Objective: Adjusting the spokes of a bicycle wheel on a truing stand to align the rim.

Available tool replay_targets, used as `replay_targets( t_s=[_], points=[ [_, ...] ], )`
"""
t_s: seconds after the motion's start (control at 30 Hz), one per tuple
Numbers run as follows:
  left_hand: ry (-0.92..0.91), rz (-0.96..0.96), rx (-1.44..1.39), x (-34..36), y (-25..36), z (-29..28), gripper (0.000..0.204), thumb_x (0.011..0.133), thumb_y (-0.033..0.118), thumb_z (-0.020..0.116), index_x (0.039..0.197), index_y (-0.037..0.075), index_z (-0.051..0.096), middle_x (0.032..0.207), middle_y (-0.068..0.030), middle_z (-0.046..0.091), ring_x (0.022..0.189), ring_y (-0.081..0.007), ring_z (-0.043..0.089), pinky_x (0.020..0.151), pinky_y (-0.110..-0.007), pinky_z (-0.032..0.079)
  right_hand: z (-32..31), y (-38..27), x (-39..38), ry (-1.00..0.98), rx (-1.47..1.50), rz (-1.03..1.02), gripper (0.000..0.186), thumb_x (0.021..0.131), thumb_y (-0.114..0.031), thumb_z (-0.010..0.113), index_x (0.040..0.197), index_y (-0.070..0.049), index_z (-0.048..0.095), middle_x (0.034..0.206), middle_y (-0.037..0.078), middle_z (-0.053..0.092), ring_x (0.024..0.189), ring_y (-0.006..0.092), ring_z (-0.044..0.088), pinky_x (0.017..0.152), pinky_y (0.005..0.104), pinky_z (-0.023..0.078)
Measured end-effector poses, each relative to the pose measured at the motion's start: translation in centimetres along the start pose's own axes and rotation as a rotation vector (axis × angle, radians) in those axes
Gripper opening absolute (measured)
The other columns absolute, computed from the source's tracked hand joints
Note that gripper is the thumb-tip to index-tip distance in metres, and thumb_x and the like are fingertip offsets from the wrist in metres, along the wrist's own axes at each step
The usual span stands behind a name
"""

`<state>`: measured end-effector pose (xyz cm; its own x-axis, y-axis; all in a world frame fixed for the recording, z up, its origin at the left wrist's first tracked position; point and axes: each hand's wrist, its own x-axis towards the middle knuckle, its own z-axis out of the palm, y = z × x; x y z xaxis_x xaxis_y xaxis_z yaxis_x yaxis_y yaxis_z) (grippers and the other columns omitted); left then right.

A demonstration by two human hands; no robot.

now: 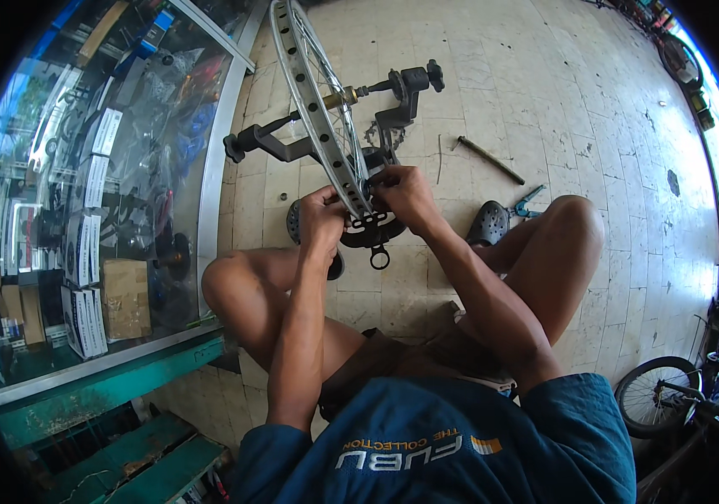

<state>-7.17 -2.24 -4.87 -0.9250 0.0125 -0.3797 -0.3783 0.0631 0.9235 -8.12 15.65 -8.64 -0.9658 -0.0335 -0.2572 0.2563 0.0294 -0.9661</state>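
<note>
A silver bicycle wheel rim (317, 105) with a row of dark holes stands upright in a black truing stand (288, 149). Its brass-coloured hub (336, 99) is held between the stand's two arms, and spokes run down to the rim. My left hand (323, 220) grips the near left side of the rim with its fingers bent. On the other side, my right hand (406, 199) is closed beside the lower spokes and rim. Whatever its fingertips hold is hidden. Below both hands is the stand's black base, with a ring (380, 258) at its near end.
A glass display case (217, 134) with boxes runs along the left. On the tiled floor lie a long-handled tool (494, 161), a thin rod (439, 158) and a teal-handled tool (529, 202). A dark clog (489, 223) is on my right foot. A bicycle (670, 395) stands at right.
</note>
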Motion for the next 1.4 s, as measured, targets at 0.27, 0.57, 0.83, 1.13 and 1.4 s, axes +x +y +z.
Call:
replay_targets(
  t_s=[0.27, 0.57, 0.83, 1.13, 1.4],
  points=[
    [0.009, 0.000, 0.012, 0.2, 1.1, 1.0, 0.018, 0.088, 0.019, 0.080, 0.090, 0.002, 0.073, 0.070, -0.0022, 0.066, 0.058, -0.0068, 0.054, 0.050, -0.020, 0.039, -0.1, -1.3, -0.3, -0.129, -0.008, -0.039, 0.017, 0.090, -0.006, 0.062, 0.098, 0.003, 0.075, 0.076, 0.007, 0.069, 0.066, 0.0130, 0.061, 0.057, 0.0244, 0.048],
    [-0.004, 0.051, 0.199, 0.6, 1.2, 0.5, 0.025, 0.086, 0.024, 0.083, 0.089, 0.000, 0.075, 0.070, -0.0050, 0.068, 0.058, -0.0101, 0.056, 0.049, -0.024, 0.041, -1.5, -3.5, -0.9, -0.196, 0.149, 0.081, 0.014, 0.093, -0.007, 0.064, 0.098, 0.000, 0.075, 0.077, 0.006, 0.066, 0.066, 0.0124, 0.060, 0.059, 0.0234, 0.049],
    [0.105, 0.062, 0.298, -0.6, 2.4, 1.0, 0.019, 0.088, 0.018, 0.078, 0.091, 0.000, 0.076, 0.072, -0.0065, 0.070, 0.055, -0.0111, 0.055, 0.050, -0.024, 0.043, -2.1, -3.7, -0.9, -0.149, 0.022, -0.040, 0.016, 0.092, -0.007, 0.065, 0.101, 0.003, 0.074, 0.078, 0.008, 0.067, 0.064, 0.0118, 0.060, 0.059, 0.0237, 0.049],
    [-0.205, -0.001, -0.211, 1.0, 1.0, -1.2, 0.007, 0.091, 0.010, 0.070, 0.092, 0.004, 0.074, 0.076, -0.0059, 0.070, 0.058, -0.0090, 0.056, 0.048, -0.020, 0.039, 0.2, -2.9, -1.1, -0.053, -0.282, -0.214, 0.018, 0.089, -0.006, 0.065, 0.100, 0.005, 0.074, 0.077, 0.006, 0.068, 0.062, 0.0104, 0.059, 0.058, 0.0244, 0.049],
    [-0.189, -0.060, -0.182, 1.7, 0.0, -0.4, 0.006, 0.091, 0.010, 0.071, 0.092, 0.005, 0.072, 0.071, -0.0047, 0.067, 0.052, -0.0078, 0.051, 0.044, -0.020, 0.034, -1.1, -2.3, -1.3, -0.170, -0.032, -0.077, 0.015, 0.091, -0.008, 0.068, 0.098, 0.004, 0.074, 0.073, 0.007, 0.068, 0.058, 0.0115, 0.059, 0.055, 0.0251, 0.048]
  ],
)
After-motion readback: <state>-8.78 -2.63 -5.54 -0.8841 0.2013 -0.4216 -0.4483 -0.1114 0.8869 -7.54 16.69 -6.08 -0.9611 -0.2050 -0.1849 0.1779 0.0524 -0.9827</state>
